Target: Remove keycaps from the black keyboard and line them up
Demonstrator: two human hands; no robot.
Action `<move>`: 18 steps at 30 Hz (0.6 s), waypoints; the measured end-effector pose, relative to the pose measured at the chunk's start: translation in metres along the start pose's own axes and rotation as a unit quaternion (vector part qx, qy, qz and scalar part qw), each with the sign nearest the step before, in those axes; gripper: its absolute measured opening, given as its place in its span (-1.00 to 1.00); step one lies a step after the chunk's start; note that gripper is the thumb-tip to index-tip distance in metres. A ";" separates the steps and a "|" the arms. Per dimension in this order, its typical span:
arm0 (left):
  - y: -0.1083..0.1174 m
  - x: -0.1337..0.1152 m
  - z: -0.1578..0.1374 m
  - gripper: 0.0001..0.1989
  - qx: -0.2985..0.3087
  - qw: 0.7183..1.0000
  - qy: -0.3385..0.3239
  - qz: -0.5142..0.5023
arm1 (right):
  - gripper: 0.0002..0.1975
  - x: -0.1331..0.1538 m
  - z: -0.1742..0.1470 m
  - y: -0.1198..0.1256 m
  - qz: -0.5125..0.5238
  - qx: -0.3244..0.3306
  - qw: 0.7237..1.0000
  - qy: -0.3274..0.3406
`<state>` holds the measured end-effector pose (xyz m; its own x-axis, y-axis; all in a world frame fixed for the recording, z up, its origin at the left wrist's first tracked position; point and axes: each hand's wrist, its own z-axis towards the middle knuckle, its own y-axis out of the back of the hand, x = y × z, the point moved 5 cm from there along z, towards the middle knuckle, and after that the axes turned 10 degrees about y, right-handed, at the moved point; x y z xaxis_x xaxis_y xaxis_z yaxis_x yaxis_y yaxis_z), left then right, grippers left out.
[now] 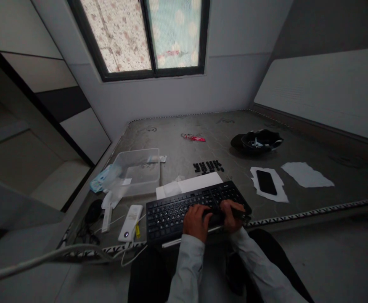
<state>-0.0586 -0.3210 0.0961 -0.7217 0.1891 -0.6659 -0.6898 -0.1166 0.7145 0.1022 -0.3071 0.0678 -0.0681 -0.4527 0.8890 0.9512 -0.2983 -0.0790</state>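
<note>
A black keyboard (168,212) lies at the front edge of the grey covered surface, on top of white paper (201,182). My left hand (196,221) rests over its middle with bent fingers, the thumb against a dark object (214,217) that spans the gap between my hands. At the keyboard's right end, my right hand (232,215) is closed around something dark, with a narrow end sticking out past the fingers. Dim light hides the kind of this object. Behind the keyboard, several loose black keycaps (207,166) are laid out in rows.
A clear plastic box (141,168) stands at left, near a white power bank (131,223) with cables and a black mouse (93,211). Rightward are a phone (266,182) on paper, another paper sheet (306,174) and a black cap (256,141). A red packet (194,137) lies farther back.
</note>
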 end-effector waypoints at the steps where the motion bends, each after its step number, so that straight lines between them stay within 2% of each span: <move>1: 0.000 0.001 0.000 -0.87 -0.003 1.000 0.002 -0.012 | -0.52 0.005 0.005 0.007 -0.029 -0.007 0.999 0.022; 5: 0.000 0.009 0.001 -0.89 -0.030 0.998 0.037 -0.050 | -0.55 0.020 0.024 0.028 -0.122 0.011 0.989 0.088; 8: 0.001 0.013 0.000 -0.90 -0.053 0.996 0.047 -0.062 | -0.65 0.024 0.031 0.034 -0.155 0.073 0.979 0.112; 11: 0.002 0.014 -0.003 -0.91 -0.070 0.995 0.035 -0.066 | -0.87 0.026 0.030 0.027 -0.226 0.183 0.943 0.160; 13: 0.003 0.013 -0.005 -0.91 -0.084 0.994 0.020 -0.073 | -0.79 0.027 0.026 0.019 -0.272 0.238 0.912 0.194; 15: 0.003 0.012 -0.006 -0.91 -0.099 0.992 0.008 -0.082 | -0.68 0.026 0.021 0.012 -0.289 0.262 0.895 0.217; 18: 0.003 0.013 -0.008 -0.89 -0.116 0.990 0.011 -0.078 | -0.71 0.022 0.012 0.000 -0.277 0.298 0.879 0.247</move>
<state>-0.0712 -0.3263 0.0879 -0.6053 0.2023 -0.7699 -0.7853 -0.3099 0.5360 0.1049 -0.3069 0.0933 -0.5542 -0.7296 0.4006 0.7092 -0.1620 0.6861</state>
